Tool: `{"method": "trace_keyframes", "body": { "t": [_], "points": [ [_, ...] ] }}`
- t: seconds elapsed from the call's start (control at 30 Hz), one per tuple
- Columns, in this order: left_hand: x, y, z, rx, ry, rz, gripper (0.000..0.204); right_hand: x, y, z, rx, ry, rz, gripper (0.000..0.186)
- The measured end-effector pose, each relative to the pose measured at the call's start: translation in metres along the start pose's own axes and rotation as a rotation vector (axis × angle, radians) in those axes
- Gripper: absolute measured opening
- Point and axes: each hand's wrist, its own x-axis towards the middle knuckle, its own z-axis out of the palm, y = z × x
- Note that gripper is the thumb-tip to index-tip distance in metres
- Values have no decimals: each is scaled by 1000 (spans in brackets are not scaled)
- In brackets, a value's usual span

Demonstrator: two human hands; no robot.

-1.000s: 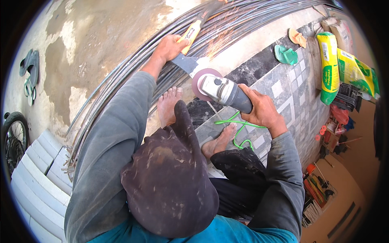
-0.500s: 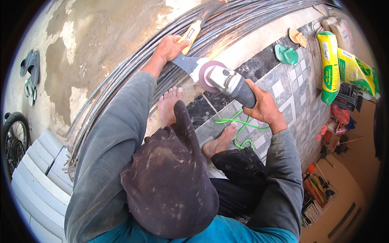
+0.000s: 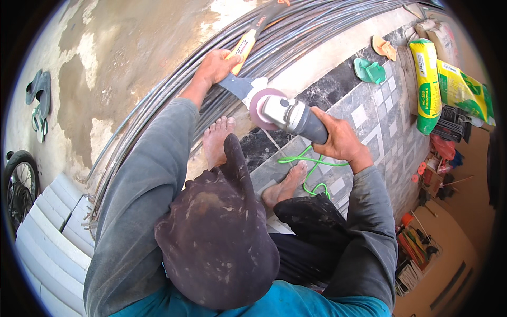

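My left hand (image 3: 216,66) is closed round the yellow-and-black handle of a hatchet (image 3: 236,86), close to its head. The dark steel head flares to a pale, bright cutting edge, pointing right and down. In my right hand (image 3: 343,138) is an angle grinder (image 3: 296,116), gripped by its dark grey body. Its pinkish-brown disc (image 3: 260,107) overlaps the hatchet's pale edge in the picture; whether they touch I cannot tell. A green cord (image 3: 311,159) loops on the tiles below the grinder.
Long steel rods (image 3: 158,103) lie bundled beneath the hatchet. My bare feet (image 3: 290,185) are close below the tools. Yellow-green bags (image 3: 425,84) and green slippers (image 3: 369,71) lie at right. Grey slabs (image 3: 53,227) and a motorbike wheel (image 3: 21,177) are at left.
Orange sparks flying up and right from the disc are no longer visible. Grinder and right hand have shifted slightly left; the hatchet and left hand have moved slightly left and down.
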Motion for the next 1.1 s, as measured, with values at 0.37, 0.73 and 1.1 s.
{"method": "trace_keyframes", "body": {
  "t": [0.37,0.73,1.1],
  "points": [
    [1,-4,1,-14,4,22,53,6,3,-8,13,0,-37,84],
    [0,-6,2,25,51,57,52,7,4,-1,-23,-38,-16,89],
    [-1,-1,0,-25,13,25,52,13,7,-6,-3,-11,-61,87]
  ]
}}
